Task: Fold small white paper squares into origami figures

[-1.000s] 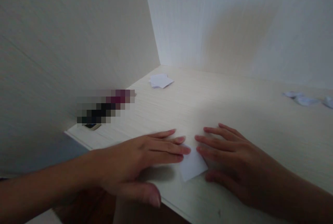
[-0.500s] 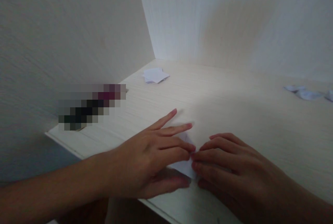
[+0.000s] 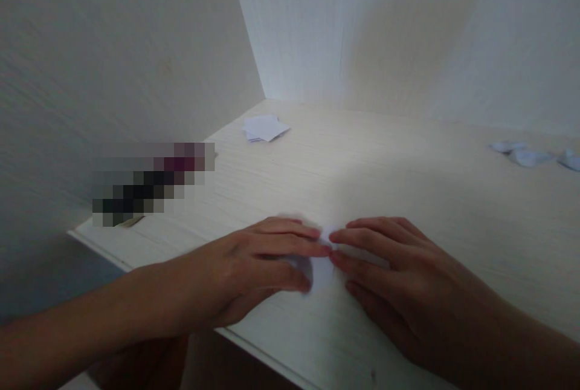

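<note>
A small white piece of paper (image 3: 322, 274) lies on the table between my two hands, mostly covered by the fingers. My left hand (image 3: 247, 275) reaches in from the left, fingers stretched out over the paper and fingertips on it. From the right comes my right hand (image 3: 403, 281), its fingers extended and a little bent, fingertips touching the paper's right side. Around the paper's middle the fingertips of both hands meet. Neither hand visibly grips the sheet. How the paper is folded cannot be made out.
A small stack of white paper sheets (image 3: 266, 128) lies near the back corner of the pale wooden table (image 3: 317, 178). Several folded white paper pieces (image 3: 530, 157) sit at the right. A pixelated dark object (image 3: 149, 187) lies along the left wall (image 3: 136, 63).
The fingers of my left hand have come down and closer together; its raised fingers now rest lower. My right fingertips have shifted slightly up and left over the paper. The view has moved a little.
</note>
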Tool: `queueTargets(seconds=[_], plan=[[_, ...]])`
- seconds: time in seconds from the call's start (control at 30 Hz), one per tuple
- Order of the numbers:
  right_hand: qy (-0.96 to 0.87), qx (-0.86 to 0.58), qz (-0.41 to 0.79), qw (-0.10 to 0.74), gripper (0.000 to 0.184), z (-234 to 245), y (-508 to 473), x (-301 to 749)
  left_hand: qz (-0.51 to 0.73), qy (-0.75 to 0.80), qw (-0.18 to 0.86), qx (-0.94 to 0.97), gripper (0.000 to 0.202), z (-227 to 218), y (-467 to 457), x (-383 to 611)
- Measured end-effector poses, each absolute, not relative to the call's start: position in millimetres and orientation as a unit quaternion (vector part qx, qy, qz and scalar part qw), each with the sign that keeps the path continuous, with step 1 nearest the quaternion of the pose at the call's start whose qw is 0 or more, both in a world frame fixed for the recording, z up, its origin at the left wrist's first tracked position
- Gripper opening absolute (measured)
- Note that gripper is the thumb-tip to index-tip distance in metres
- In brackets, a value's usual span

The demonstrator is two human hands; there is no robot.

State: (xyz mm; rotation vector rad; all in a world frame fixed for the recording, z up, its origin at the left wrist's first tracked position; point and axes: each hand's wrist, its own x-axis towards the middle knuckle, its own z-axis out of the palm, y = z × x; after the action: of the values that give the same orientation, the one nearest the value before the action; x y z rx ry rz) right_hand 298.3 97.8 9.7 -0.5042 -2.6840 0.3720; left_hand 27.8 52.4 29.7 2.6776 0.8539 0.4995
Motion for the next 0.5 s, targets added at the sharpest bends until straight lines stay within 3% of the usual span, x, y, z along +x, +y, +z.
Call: queueTargets(seconds=[0.13, 0.3, 0.5], plan=[[-0.965, -0.163, 0.128, 0.158, 0.041, 10, 99, 298, 0.165, 0.313, 0.138, 0.925, 0.032, 37, 51, 31], [-0.968, -0.164, 0.13, 0.141, 0.037, 12, 99, 298, 0.185, 0.298, 0.067, 0.934, 0.027, 36, 46, 30], [-0.963, -0.171, 0.138, 0.156, 0.036, 13, 98, 299, 0.234, 0.314, 0.072, 0.917, 0.015, 35, 41, 41]])
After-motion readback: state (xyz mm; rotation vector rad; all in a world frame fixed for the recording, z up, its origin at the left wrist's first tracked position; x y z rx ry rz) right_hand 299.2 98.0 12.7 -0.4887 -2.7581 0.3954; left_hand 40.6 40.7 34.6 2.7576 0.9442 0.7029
